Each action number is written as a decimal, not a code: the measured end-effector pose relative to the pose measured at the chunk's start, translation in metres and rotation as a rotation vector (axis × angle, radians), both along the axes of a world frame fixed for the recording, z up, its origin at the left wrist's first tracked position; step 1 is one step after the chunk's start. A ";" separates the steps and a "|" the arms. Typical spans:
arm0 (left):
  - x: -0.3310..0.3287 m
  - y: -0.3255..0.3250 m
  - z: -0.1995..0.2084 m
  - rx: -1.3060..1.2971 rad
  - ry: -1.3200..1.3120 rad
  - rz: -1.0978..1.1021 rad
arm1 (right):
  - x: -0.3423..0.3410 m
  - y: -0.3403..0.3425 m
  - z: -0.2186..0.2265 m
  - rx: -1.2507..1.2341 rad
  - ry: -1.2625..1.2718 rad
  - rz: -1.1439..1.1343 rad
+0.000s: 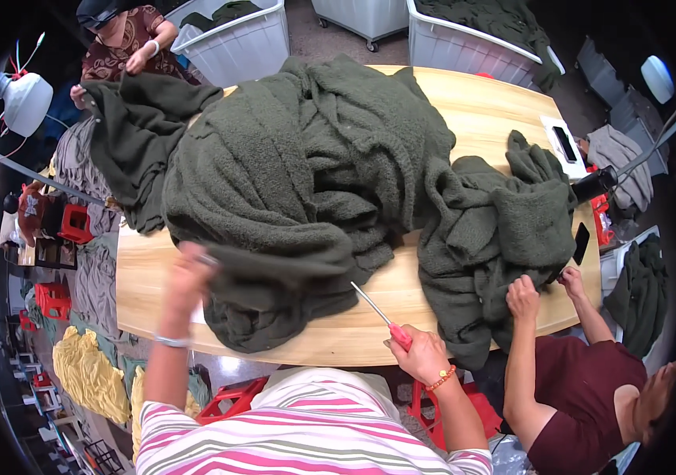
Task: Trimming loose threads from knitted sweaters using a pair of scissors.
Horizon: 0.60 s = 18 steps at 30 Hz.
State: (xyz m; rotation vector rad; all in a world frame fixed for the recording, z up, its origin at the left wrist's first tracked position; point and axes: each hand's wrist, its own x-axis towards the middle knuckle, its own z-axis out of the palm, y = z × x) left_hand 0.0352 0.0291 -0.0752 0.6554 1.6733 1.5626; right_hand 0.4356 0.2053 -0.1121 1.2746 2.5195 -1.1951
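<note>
A big heap of dark green fleece cloth (275,150) covers much of the wooden table (330,340) before me. My left hand (187,279), smeared by motion, is at the heap's near left edge. From its fingers a blurred fold of dark green fleece (275,267) stretches to the right; the hand appears closed on it. My right hand (423,353) is wrapped round the pink-red handle of a screwdriver-like tool (371,304). The tool's long thin metal shaft points up and left, its tip close to the fleece.
At the right, a co-worker's hands (522,299) handle another fleece pile (512,222). A second co-worker's hand (138,62) holds fleece at far left. Grey bins (235,47) stand beyond the table. A lamp (25,103), a phone (581,242) and red stools (231,400) surround the work.
</note>
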 end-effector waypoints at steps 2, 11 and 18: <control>-0.064 -0.025 0.048 0.341 -0.045 0.458 | -0.004 0.001 -0.006 0.004 -0.038 0.030; -0.026 0.024 0.000 -0.080 1.246 -0.016 | -0.030 -0.004 -0.018 0.019 -0.030 0.110; -0.018 0.041 -0.042 -0.314 1.379 -0.054 | -0.047 -0.009 -0.015 0.000 -0.085 0.188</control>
